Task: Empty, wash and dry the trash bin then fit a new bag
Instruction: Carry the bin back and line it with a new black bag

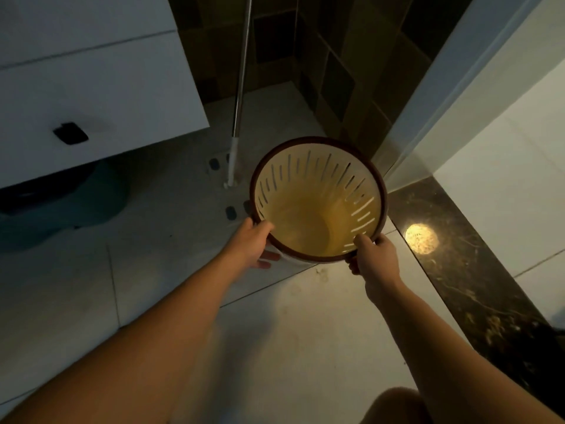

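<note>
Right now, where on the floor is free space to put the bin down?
Bare pale tiles lie below the trash bin, between both forearms. Left hand and right hand hold its rim. Crowded spots: the mop pole and dark basin under the cabinet.

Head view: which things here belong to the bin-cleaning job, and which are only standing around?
Part of the job:
- trash bin, slotted, no bag inside
- left hand, gripping its rim
- right hand, gripping its rim

Just there:
- mop pole leaning in the corner
- white cabinet with a dark handle
- dark marble threshold
- dark basin under the cabinet
</note>
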